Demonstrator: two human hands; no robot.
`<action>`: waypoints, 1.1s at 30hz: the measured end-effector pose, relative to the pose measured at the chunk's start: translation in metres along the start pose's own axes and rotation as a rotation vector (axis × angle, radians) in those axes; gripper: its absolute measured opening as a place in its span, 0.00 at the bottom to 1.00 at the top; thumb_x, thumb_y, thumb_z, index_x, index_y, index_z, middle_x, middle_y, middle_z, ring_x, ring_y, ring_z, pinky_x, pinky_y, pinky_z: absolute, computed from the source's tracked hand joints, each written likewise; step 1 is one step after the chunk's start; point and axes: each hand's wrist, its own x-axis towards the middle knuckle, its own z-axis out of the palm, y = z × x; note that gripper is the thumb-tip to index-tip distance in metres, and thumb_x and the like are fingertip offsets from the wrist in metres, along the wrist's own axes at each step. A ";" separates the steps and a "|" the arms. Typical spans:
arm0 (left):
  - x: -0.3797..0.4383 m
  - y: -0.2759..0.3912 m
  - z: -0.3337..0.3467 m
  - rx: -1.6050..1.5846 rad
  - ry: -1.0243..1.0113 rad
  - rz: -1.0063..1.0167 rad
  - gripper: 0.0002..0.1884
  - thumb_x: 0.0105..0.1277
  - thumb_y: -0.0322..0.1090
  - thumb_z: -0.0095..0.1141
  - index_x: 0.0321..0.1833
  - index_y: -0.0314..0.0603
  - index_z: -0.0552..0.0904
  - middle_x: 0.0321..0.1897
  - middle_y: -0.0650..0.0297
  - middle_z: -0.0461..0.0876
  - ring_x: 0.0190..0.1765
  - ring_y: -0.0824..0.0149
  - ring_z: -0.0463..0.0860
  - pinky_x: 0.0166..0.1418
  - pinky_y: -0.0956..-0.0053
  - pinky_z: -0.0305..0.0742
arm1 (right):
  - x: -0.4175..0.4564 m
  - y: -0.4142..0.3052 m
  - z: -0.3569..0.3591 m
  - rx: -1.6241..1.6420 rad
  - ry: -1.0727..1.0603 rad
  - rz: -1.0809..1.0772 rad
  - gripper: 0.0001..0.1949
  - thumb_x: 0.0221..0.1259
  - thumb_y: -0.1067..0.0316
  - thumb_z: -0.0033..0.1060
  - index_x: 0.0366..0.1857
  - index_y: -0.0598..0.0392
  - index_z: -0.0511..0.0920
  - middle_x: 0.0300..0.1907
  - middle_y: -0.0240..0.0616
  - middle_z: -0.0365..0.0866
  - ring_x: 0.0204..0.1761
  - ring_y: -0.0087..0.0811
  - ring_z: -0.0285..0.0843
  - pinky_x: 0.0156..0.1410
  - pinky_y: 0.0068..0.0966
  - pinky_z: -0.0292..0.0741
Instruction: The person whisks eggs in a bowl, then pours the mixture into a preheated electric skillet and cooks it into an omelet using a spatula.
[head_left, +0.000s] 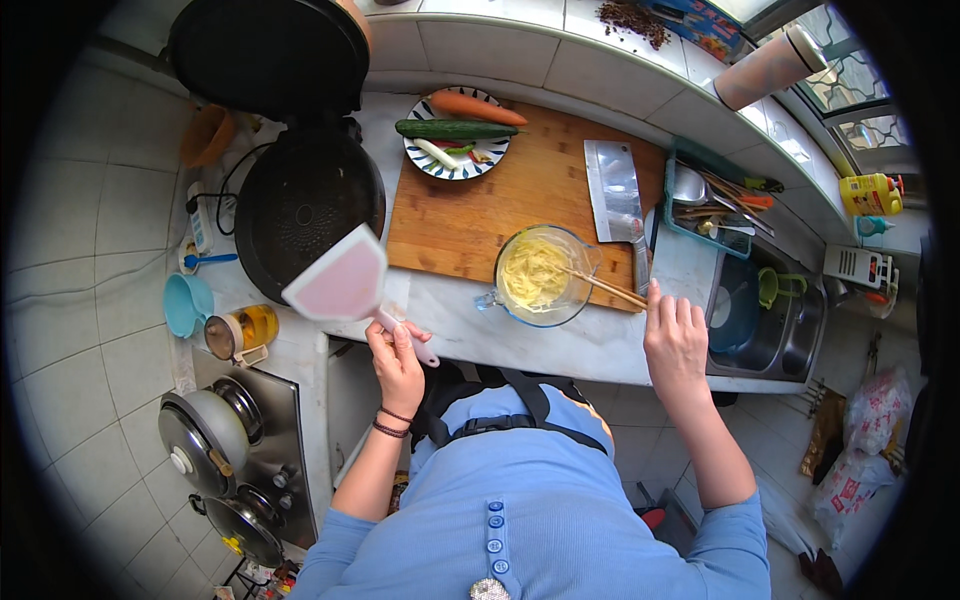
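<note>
My left hand (397, 367) grips the slim handle of a pink spatula (341, 277) with a broad, pale-edged blade. That blade is raised over the near rim of a round black electric griddle (307, 210), its lid (270, 52) tipped back. Wooden chopsticks (611, 287) run from my right hand (675, 337) into a glass measuring jug (580, 300); my index finger is stretched out along them. Pale yellow shreds (534, 274), perhaps potato, fill much of the jug. It stands at the front edge of a wooden cutting board (450, 217), partly over the marble counter.
A plate (457, 171) holds a carrot (476, 107), a cucumber (454, 129) and peppers. Right of it lies a cleaver (613, 187), near a utensil basket (709, 195) and steel sink (772, 337). At left are an oil jar (251, 330), a blue cup (186, 304) and a stove (277, 442) with pots.
</note>
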 end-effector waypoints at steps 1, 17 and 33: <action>0.001 0.005 0.000 0.018 -0.039 -0.008 0.10 0.78 0.34 0.41 0.53 0.33 0.66 0.31 0.60 0.77 0.33 0.69 0.78 0.39 0.72 0.76 | -0.003 0.001 -0.002 0.009 -0.011 0.003 0.27 0.48 0.76 0.57 0.57 0.70 0.75 0.30 0.35 0.70 0.34 0.31 0.68 0.41 0.25 0.67; 0.030 0.091 0.021 0.575 -0.508 0.298 0.09 0.71 0.34 0.53 0.47 0.42 0.83 0.25 0.50 0.82 0.28 0.47 0.81 0.31 0.59 0.76 | -0.011 -0.007 0.022 1.384 -0.624 0.527 0.17 0.69 0.61 0.53 0.30 0.68 0.79 0.17 0.50 0.72 0.21 0.33 0.69 0.31 0.38 0.67; 0.099 0.058 0.032 0.717 -0.703 0.358 0.11 0.70 0.42 0.52 0.41 0.46 0.84 0.25 0.49 0.82 0.32 0.45 0.82 0.36 0.54 0.76 | -0.008 0.002 0.019 0.809 -0.119 0.381 0.10 0.60 0.63 0.59 0.23 0.54 0.78 0.24 0.42 0.82 0.30 0.47 0.81 0.34 0.42 0.74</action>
